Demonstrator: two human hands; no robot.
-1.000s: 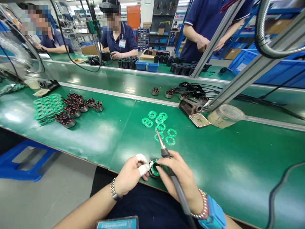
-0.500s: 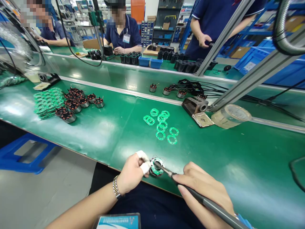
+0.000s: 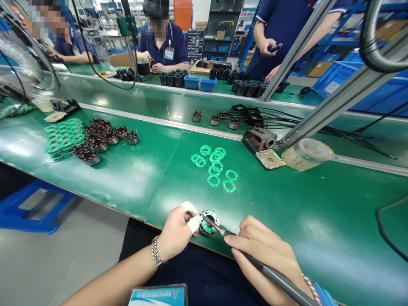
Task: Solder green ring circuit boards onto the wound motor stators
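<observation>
A motor stator with a green ring-shaped circuit board on top (image 3: 212, 228) sits near the front edge of the bench. My left hand (image 3: 181, 221), with white covers on thumb and forefinger, is closed at its left rim. Whether a thin wire is also pinched there cannot be made out. My right hand (image 3: 266, 255) grips a soldering iron (image 3: 247, 251) like a pen. The iron's tip touches or nearly touches the upper left of the board. Fine wires stick up around the stator. Beyond it lie several loose green ring boards (image 3: 214, 170).
Several copper-wound stators (image 3: 98, 138) stand left beside a stack of green boards (image 3: 64, 138). An iron stand (image 3: 259, 140) and a plastic tub (image 3: 307, 154) are at the right. Black cables (image 3: 280, 120) lie behind the metal rail. Co-workers are across the bench.
The iron's tip and my right hand have shifted slightly left over the board. My left hand stays at the stator. Across the bench, a standing person's hands have moved.
</observation>
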